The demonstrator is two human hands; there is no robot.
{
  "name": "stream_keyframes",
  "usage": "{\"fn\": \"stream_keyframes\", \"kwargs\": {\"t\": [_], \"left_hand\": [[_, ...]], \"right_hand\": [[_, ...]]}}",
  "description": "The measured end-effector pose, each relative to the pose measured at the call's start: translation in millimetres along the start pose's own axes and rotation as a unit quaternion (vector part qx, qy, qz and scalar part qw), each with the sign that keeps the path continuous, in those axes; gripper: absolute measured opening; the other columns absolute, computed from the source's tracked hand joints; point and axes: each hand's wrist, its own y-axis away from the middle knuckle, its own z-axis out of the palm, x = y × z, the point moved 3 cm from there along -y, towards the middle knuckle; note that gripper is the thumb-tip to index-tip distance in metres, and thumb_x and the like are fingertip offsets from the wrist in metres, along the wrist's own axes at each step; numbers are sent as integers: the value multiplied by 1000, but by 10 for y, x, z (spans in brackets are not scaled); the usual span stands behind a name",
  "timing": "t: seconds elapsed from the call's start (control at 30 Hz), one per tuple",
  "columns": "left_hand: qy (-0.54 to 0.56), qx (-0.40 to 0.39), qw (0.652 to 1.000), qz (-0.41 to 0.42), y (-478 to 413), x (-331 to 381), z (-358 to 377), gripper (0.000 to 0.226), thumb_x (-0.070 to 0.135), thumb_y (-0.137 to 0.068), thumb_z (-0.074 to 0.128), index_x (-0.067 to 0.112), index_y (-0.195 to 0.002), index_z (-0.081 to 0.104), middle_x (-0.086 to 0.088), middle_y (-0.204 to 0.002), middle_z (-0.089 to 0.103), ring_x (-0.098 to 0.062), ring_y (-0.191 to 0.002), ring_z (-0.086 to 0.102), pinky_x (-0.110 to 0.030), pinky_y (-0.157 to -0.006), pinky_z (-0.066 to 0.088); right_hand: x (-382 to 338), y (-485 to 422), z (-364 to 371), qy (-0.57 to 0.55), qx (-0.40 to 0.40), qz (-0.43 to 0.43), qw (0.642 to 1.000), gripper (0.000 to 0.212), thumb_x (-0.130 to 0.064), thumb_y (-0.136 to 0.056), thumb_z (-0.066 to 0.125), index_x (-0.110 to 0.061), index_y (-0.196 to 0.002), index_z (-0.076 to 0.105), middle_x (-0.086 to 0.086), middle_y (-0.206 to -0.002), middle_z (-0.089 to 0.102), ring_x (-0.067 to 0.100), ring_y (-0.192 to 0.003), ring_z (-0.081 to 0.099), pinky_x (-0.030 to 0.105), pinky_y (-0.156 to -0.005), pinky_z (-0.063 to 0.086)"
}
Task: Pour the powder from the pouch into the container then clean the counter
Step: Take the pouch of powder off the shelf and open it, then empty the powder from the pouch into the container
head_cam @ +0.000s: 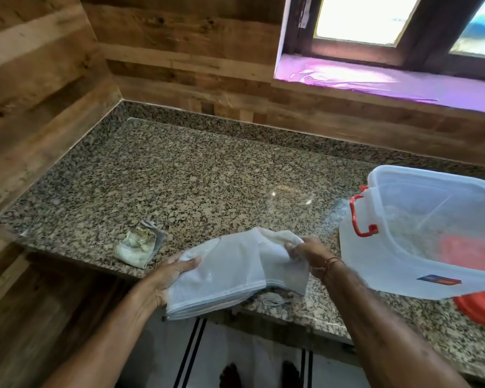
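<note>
One white woven plastic pouch (230, 267), limp and folded, sits at lower centre of the frame over the front edge of the one speckled granite counter (196, 177). My left hand (174, 278) grips its lower left end; my right hand (305, 253) clenches its bunched upper right end. One translucent plastic container (420, 233) with red latches stands at right. One crumpled soiled cloth (139, 245) lies at left of the pouch.
</note>
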Motion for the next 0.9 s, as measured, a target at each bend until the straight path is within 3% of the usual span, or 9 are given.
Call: {"fn": "stream_keyframes", "kwargs": {"t": [0.07,0.13,0.23,0.4,0.5,0.57,0.7,0.8,0.9], "left_hand": [[5,15,1000,25,115,64,38,82,19,-67,86,9,-140,52,-27,-113,74,-42,-92,74,-55,-73,62],[12,27,997,66,300,269,77,75,20,-69,85,7,-137,55,-26,-114,74,-41,-92,75,-53,-71,63],[15,33,989,141,662,775,242,63,22,-74,81,11,-132,60,-25,-115,74,-40,-96,73,-54,-74,64],[5,32,960,277,1301,1608,1060,27,13,-91,71,11,-116,63,-17,-104,71,-20,-63,75,-33,-51,62],[-10,-1,940,342,1505,1907,1754,44,22,-79,80,9,-119,65,-19,-114,72,-28,-83,77,-39,-66,65],[-22,-19,925,378,1556,1996,2246,53,27,-71,86,8,-117,67,-19,-115,74,-34,-96,74,-43,-74,64],[-20,-53,896,441,1523,1951,3295,26,9,-84,77,13,-106,63,-8,-87,73,-17,-66,70,-30,-57,61],[1,-78,887,455,1299,1761,3852,33,12,-71,88,20,-91,63,-2,-82,73,-17,-66,68,-32,-59,60],[2,-69,885,460,1031,1434,4182,29,13,-71,89,25,-85,66,-1,-84,72,-20,-71,64,-32,-61,57]], "right_hand": [[-232,103,-14,-45,-11,-37,998,13,-10,-94,69,1,-102,69,15,-96,70,27,-79,67,33,-51,58],[-542,242,-69,-83,-33,-98,991,7,-5,-94,68,2,-96,69,15,-91,70,29,-80,68,37,-58,61],[-1047,467,-284,-99,-59,-191,975,10,1,-93,66,0,-84,68,2,-62,70,21,-60,66,23,-44,53],[-1821,862,-1152,-121,-71,-327,934,4,1,-92,68,4,-91,70,6,-70,68,12,-52,64,22,-48,53],[-2051,1110,-1944,-139,-82,-368,916,6,-1,-92,67,-1,-87,71,1,-66,73,12,-54,68,27,-53,58],[-2085,1185,-2491,-151,-67,-387,907,5,-4,-93,68,0,-90,71,4,-70,74,16,-58,70,31,-56,61],[-1886,1101,-3464,-189,-17,-405,894,17,-11,-93,71,0,-105,72,14,-92,75,24,-77,72,42,-76,64],[-1510,921,-3947,-227,12,-395,890,23,-16,-92,72,-1,-110,72,15,-96,76,24,-81,74,38,-73,63],[-1085,751,-4170,-260,33,-385,885,25,-25,-79,78,-9,-97,77,11,-91,78,22,-78,74,36,-72,63]]}}
